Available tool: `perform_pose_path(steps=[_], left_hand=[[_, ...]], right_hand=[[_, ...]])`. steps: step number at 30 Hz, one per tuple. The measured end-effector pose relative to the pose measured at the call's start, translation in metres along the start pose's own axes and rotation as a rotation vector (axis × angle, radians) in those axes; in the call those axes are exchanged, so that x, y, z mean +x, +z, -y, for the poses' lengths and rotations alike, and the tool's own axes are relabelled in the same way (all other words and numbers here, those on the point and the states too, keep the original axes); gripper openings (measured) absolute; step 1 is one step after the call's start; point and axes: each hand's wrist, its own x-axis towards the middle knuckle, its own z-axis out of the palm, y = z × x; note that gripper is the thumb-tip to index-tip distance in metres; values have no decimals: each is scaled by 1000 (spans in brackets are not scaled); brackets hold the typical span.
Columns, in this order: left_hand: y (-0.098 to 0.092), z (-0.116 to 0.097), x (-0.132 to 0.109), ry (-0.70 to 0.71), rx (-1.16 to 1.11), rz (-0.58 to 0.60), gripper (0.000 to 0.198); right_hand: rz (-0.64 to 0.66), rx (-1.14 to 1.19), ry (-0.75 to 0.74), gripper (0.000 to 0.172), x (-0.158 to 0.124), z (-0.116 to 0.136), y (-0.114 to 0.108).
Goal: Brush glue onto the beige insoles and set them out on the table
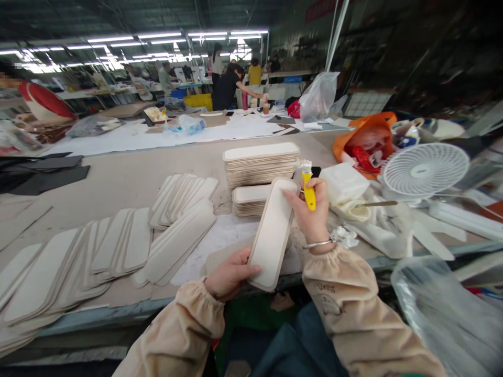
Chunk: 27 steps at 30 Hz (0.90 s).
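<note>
My left hand (234, 273) grips the lower end of a long, round-cornered cream panel (273, 235), thumb on its face. At the upper end, the thumb of my right hand (313, 207) presses on the same panel. That hand also holds a brush with a yellow handle (309, 195), its pale-crusted head pointing up. The panel is tilted above the table's front edge. Behind it rise a tall stack of like panels (261, 166) and a lower stack (251, 201), partly hidden. Fanned rows of panels (121, 241) cover the table to the left.
On the right stand a white plastic tub (343, 183), a white fan (426, 168) and an orange bag (363, 131). A flat stick (377, 203) lies beside the tub. Dark sheets (51, 175) lie far left. People work at tables behind, one in black (228, 89) leaning over.
</note>
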Motion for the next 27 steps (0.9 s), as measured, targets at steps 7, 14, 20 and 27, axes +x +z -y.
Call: perform_pose_path(steps=[7, 14, 20, 27], left_hand=[[3, 4, 3, -8, 24, 28, 53], [1, 9, 4, 19, 15, 84, 50], [-2, 11, 3, 27, 13, 107, 49], [-6, 8, -1, -69, 27, 67, 50]], right_hand=[[-47, 12, -9, 43, 2, -1, -8], [-33, 44, 17, 40, 0, 3, -10], [-44, 53, 7, 41, -3, 8, -11], [-56, 31, 7, 41, -2, 7, -15]])
